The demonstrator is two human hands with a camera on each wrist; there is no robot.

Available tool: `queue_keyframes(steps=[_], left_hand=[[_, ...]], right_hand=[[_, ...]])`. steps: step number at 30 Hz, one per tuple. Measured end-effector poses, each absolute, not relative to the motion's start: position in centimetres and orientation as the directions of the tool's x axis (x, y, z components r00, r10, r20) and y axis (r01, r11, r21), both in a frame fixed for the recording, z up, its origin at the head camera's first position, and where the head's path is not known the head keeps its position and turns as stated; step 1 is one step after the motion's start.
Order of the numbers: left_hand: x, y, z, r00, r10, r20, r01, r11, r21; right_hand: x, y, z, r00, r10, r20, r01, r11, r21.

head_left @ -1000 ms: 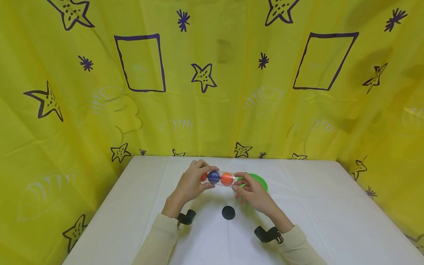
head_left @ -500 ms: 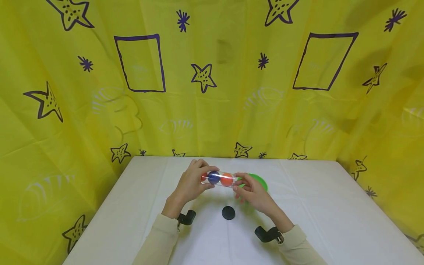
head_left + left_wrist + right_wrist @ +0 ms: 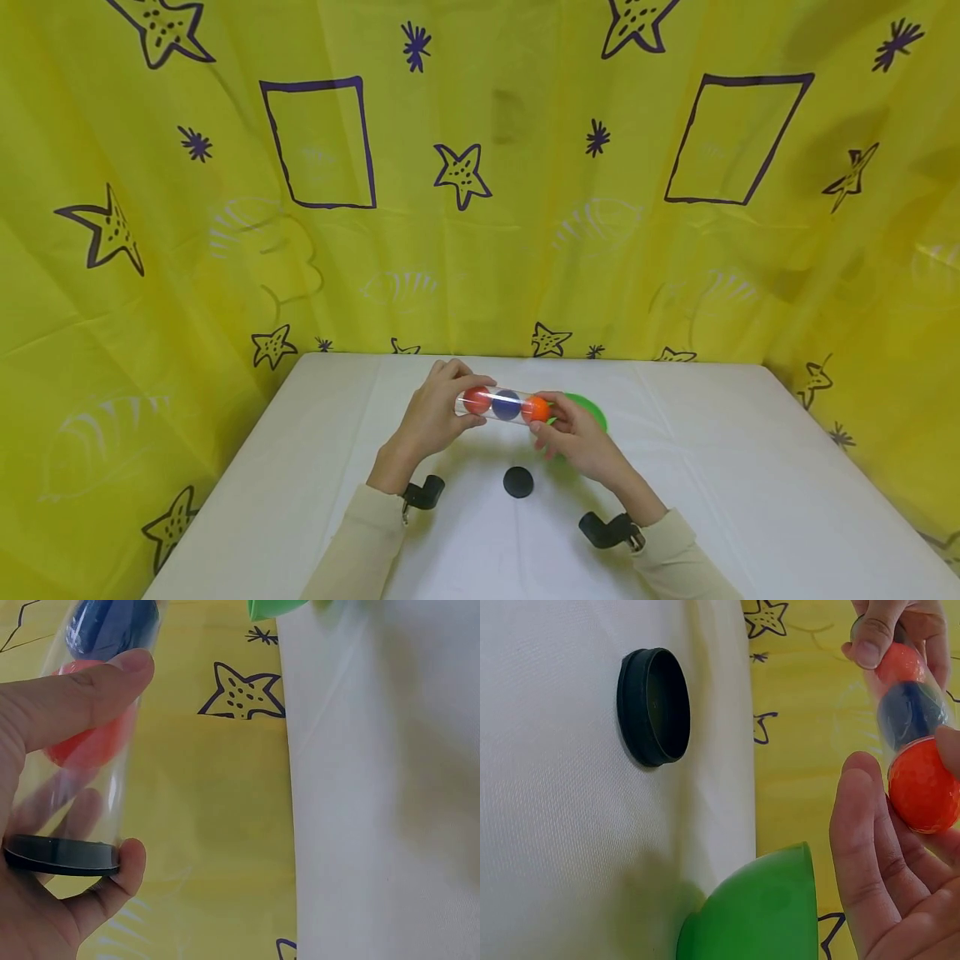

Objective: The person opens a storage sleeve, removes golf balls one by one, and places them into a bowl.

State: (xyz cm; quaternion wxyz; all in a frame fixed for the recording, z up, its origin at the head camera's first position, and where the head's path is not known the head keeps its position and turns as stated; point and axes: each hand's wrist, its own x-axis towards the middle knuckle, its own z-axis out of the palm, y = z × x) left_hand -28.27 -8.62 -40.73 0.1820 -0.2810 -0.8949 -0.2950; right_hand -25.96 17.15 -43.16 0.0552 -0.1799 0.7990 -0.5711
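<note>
My left hand [image 3: 431,412] grips a clear tube [image 3: 111,802] held sideways above the table. A black cap [image 3: 64,856] closes its end by my left palm. Inside, a red ball [image 3: 477,400] and a dark blue ball [image 3: 506,405] lie in a row. An orange ball [image 3: 926,787] sits at the tube's other end, partly out of its mouth. The thumb and fingers of my right hand [image 3: 581,437] pinch this orange ball. Below the hands, a loose black cap [image 3: 518,482] lies on the white table, hollow side up.
A green bowl [image 3: 761,911] stands on the table [image 3: 675,483] behind my right hand, partly hidden by it in the head view. A yellow curtain [image 3: 517,250] with drawn stars hangs along the table's back and sides.
The balls have slid right along the tube, and the orange one has come to its mouth between my right fingers. The red ball shows more fully. Both hands have stayed nearly still.
</note>
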Motion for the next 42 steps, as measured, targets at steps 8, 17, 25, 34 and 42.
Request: queue_keyframes(steps=[8, 17, 25, 34, 42], left_hand=[[-28.49, -8.73, -40.85, -0.777, 0.399, 0.487, 0.610, 0.669, 0.425], [-28.62, -8.68, -41.06, -0.769, 0.405, 0.495, 0.621, 0.658, 0.426], [-28.66, -8.53, -41.21, -0.771, 0.404, 0.493, 0.620, 0.654, 0.434], [-28.54, -8.45, -41.23, -0.779, 0.403, 0.481, 0.614, 0.648, 0.450], [-28.56, -8.47, -41.31, -0.784, 0.400, 0.474, 0.607, 0.650, 0.457]], right_hand=[[-26.12, 17.36, -43.17, -0.936, -0.333, 0.118, -0.225, 0.304, -0.926], [-26.06, 17.59, -42.84, -0.954, -0.269, 0.134, -0.237, 0.399, -0.886], [-26.13, 17.80, -42.74, -0.964, -0.201, 0.174, -0.255, 0.514, -0.819], [-25.98, 17.73, -42.50, -0.964, -0.194, 0.181, -0.257, 0.522, -0.813], [-26.12, 17.90, -42.55, -0.967, -0.181, 0.179, -0.250, 0.533, -0.808]])
